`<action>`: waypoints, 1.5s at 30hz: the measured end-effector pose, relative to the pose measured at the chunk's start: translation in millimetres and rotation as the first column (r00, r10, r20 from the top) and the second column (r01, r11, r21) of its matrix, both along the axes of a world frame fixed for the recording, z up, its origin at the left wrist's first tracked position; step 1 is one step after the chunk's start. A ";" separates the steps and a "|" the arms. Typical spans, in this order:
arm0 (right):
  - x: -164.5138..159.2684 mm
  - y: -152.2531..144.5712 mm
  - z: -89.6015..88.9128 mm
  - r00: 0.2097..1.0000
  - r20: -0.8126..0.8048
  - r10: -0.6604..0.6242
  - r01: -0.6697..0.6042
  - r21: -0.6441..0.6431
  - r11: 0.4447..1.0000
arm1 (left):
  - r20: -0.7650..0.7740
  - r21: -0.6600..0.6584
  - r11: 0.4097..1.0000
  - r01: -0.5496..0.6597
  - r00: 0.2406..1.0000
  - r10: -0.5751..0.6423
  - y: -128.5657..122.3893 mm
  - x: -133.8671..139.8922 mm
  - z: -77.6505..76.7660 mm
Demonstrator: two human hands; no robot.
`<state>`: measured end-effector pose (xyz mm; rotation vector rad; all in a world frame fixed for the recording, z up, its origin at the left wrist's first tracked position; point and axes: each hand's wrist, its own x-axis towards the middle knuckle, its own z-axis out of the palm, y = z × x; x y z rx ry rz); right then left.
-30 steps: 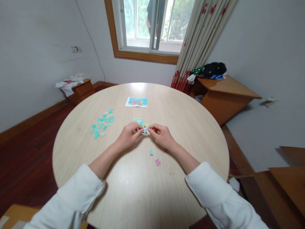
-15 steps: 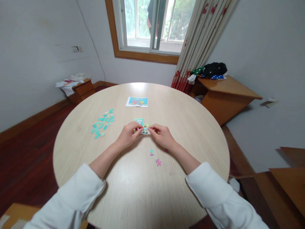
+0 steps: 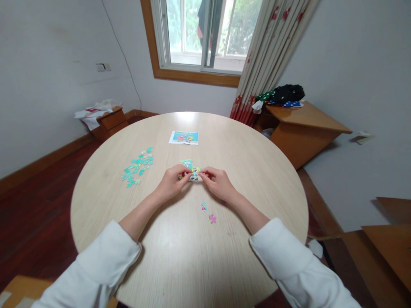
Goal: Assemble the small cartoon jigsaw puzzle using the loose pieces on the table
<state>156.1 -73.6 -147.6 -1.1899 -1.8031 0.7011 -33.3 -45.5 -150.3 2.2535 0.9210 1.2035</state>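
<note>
My left hand (image 3: pixel 175 181) and my right hand (image 3: pixel 217 183) meet over the middle of the table, fingertips pinched on either side of a small joined section of jigsaw puzzle (image 3: pixel 195 175). A yellow cartoon figure shows on that section. Just behind it, partly covered by my left fingers, is another teal part of the puzzle (image 3: pixel 186 163). Nearer to me lie a teal and pink puzzle piece (image 3: pixel 204 206) and a pink puzzle piece (image 3: pixel 212 218). One more dark pink piece (image 3: pixel 224 202) is half hidden by my right wrist.
Several loose teal puzzle pieces (image 3: pixel 138 166) are spread on the left of the round table (image 3: pixel 180 265). A printed picture sheet (image 3: pixel 184 137) with cartoon figures lies toward the far edge. Beyond the table on the right, a wooden desk (image 3: pixel 308 117) carries dark clothes (image 3: pixel 287 93).
Both hands stay on the puzzle section with almost the same grip. The whole view has shifted very slightly; no piece has visibly been moved.
</note>
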 end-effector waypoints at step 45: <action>0.5 -0.6 -0.2 0.999 0.009 0.031 -0.032 0.055 0.998 | -0.015 -0.053 0.998 -0.016 1.000 0.015 -2.3 0.8 4.8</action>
